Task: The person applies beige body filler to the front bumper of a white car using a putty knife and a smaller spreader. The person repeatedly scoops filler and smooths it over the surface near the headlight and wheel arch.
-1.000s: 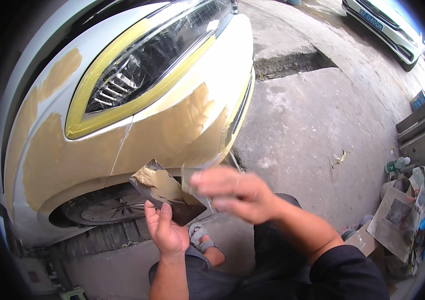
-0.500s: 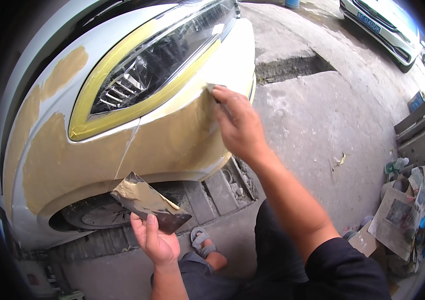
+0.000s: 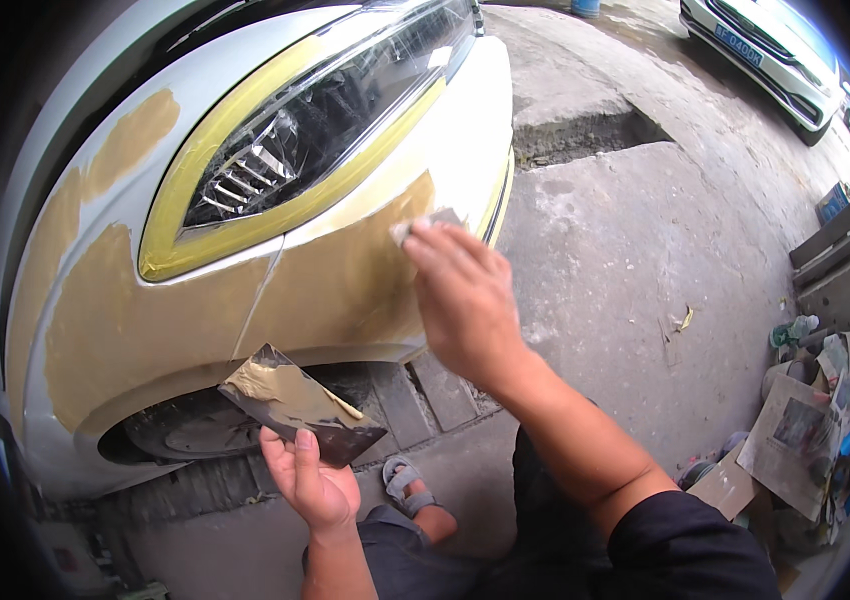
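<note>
My left hand [image 3: 311, 480] is closed on the lower edge of a dark flat board [image 3: 320, 412], thumb on top. A mound of tan putty [image 3: 275, 384] lies on the board's upper part. My right hand [image 3: 467, 295] is closed round a small scraper [image 3: 442, 216], of which only the upper end shows above the fingers. It is at the corner of a white car's bumper [image 3: 480, 120], over a tan coat of putty [image 3: 360, 270]; whether the scraper touches the surface is hard to tell. Yellow masking tape [image 3: 290, 222] frames the headlight [image 3: 285, 150].
More tan patches cover the fender [image 3: 90, 320] above the front wheel [image 3: 190, 435]. A rectangular pit [image 3: 585, 138] opens in the concrete floor beyond the bumper. Cardboard and paper scraps [image 3: 795, 430] are piled at the right. Another white car [image 3: 765, 55] stands at the far right.
My right hand has moved down and slightly nearer along the bumper corner with the scraper. A tan putty edge now shows where the hand was. My left hand and the board stay nearly still.
</note>
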Motion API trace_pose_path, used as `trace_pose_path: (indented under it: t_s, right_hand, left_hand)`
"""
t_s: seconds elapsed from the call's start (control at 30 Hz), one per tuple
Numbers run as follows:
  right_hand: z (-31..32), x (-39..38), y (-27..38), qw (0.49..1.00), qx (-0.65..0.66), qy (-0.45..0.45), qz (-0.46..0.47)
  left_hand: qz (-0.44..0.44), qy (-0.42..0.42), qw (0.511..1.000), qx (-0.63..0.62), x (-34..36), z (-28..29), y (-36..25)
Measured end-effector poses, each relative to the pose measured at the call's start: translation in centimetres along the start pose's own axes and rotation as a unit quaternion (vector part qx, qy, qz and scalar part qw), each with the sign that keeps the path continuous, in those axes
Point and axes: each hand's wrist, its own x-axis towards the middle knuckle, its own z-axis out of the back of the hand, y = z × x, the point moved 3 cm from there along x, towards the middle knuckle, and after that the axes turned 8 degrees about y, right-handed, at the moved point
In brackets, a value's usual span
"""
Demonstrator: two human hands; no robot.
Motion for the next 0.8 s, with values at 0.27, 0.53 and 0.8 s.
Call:
trace_pose_path:
  t_s: [0.27,0.53,0.8]
  right_hand:
    - [-3.3,-0.3,2.6,0.998,-0.048,0.025,0.032]
    - [0.4,1.9,-2.8,1.000,-0.007,-0.019,0.011]
    - [-2.8,-1.7,-1.3,0.996,-0.045,0.061,0.052]
  left_hand:
    - [-0.005,0.007,1.000,0.007,0.1,0.3,0.2]
    - [-0.013,0.005,1.000,0.008,0.0,-0.3,0.2]
    - [-0.009,-0.002,1.000,0.023,0.2,-0.1,0.4]
